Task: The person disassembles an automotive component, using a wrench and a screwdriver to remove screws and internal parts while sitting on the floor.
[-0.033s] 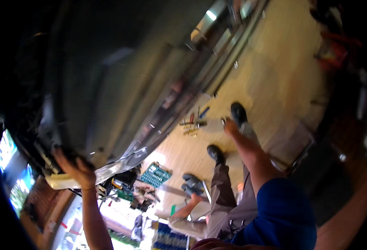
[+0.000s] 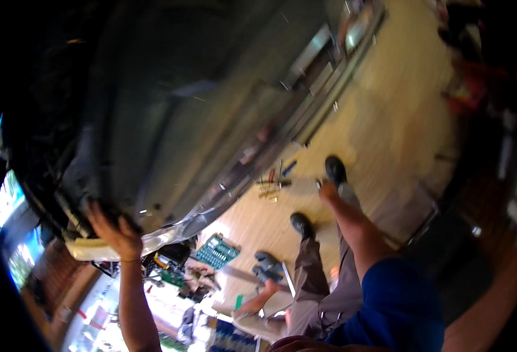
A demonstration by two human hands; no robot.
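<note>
Loose red, blue and brass-coloured tools (image 2: 283, 183) lay on the pale wood-grained floor (image 2: 381, 117), so work seemed unfinished; completed steps couldn't be told. The left hand (image 2: 117, 236), fingers spread, rested at the lower-left edge of a large, dark, ridged, curving panel (image 2: 170, 135). The right hand (image 2: 329, 193) apparently pinched a small, blurred, shiny piece (image 2: 319, 184).

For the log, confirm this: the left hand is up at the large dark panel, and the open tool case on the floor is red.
Not quite: the open tool case on the floor is teal, not red, as the head view shows. The left hand is indeed up at the large dark panel.
</note>
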